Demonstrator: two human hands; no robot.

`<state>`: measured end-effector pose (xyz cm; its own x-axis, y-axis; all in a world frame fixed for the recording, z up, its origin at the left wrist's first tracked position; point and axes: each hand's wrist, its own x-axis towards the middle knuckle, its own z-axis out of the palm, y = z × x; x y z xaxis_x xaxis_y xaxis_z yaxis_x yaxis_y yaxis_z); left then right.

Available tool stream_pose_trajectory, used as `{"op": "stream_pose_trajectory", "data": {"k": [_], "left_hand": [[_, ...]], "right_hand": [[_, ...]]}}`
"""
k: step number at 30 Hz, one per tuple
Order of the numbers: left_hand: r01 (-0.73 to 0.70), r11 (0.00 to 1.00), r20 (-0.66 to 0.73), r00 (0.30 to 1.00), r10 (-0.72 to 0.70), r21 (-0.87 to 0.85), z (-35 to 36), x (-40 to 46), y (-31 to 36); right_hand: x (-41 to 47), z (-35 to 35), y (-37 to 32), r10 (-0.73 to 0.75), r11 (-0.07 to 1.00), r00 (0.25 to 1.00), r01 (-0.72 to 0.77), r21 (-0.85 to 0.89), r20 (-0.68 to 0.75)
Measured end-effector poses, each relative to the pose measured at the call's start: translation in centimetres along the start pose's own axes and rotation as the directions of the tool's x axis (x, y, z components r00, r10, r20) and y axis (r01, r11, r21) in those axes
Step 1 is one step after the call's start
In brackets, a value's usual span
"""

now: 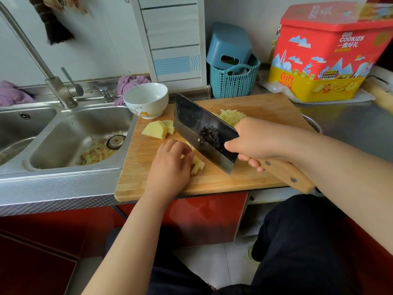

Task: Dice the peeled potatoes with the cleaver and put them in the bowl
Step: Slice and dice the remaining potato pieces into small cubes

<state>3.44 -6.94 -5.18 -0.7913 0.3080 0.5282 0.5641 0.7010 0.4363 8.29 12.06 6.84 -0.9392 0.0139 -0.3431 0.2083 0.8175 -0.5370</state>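
On the wooden cutting board (261, 103) my left hand (170, 165) holds down a small bunch of potato strips (198, 166) with curled fingers. My right hand (255, 141) grips the wooden handle of the cleaver (197, 128), its blade edge down on the board just right of those strips. A few thick potato slices (158, 128) lie at the board's left. A heap of diced potato (231, 116) sits behind the blade, partly hidden by it. The white bowl (146, 99) stands empty at the board's far left corner.
A steel double sink (70, 128) with vegetable scraps and a tap (61, 88) lies to the left. Behind the board stand a teal basket (234, 81) and a red and yellow cookie tin (327, 52). A rolling pin (380, 94) lies at the right edge.
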Motion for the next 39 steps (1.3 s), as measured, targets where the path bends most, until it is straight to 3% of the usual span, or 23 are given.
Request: {"op": "stream_pose_trajectory", "data": {"k": [20, 23, 29, 35, 39], "left_hand": [[-0.073, 0.996, 0.04, 0.997, 0.07, 0.061, 0.2, -0.1, -0.2], [-0.057, 0.998, 0.031, 0.998, 0.056, 0.036, 0.2, -0.2, -0.1], [0.066, 0.997, -0.002, 0.998, -0.066, -0.041, -0.4, -0.5, 0.2], [0.048, 0.999, -0.01, 0.999, -0.048, -0.017, -0.6, -0.7, 0.2], [0.031, 0.999, 0.009, 0.999, -0.031, 0.017, -0.5, -0.8, 0.3]], "right_hand": [[0.5, 1.7, -3.3, 0.031, 0.946, 0.987, 0.021, -0.323, 0.155], [0.8, 1.9, -2.3, 0.031, 0.962, 0.993, 0.002, -0.273, 0.117], [0.3, 1.2, 0.8, 0.033, 0.996, 0.998, -0.037, 0.085, 0.047], [-0.9, 1.2, 0.5, 0.015, 0.996, 0.998, -0.019, -0.082, -0.054], [-1.5, 1.0, -0.7, -0.022, 0.99, 0.999, 0.015, -0.138, -0.047]]}}
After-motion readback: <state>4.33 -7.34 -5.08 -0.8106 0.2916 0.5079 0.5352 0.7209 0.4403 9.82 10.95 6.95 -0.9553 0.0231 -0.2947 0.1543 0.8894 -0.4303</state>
